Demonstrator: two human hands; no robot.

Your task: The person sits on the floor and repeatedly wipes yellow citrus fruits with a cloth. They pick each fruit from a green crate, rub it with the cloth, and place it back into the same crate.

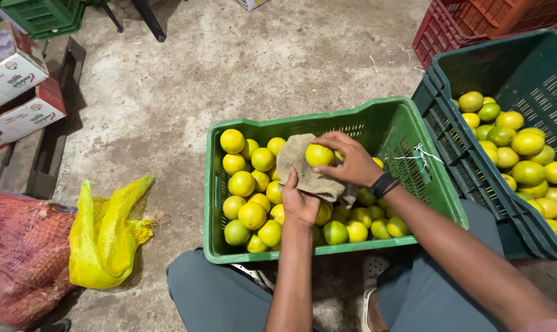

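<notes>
Right hand bends at the wrist, fingers curled around a lime; left hand grips the cloth under it, above the crate's middle.

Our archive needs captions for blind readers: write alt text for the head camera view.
Seen from above, a person's right hand holds a yellow-green citrus fruit against a brown cloth held by the left hand, over a green crate of similar fruit. A darker crate of fruit stands at right, yellow mesh sack at left.
</notes>
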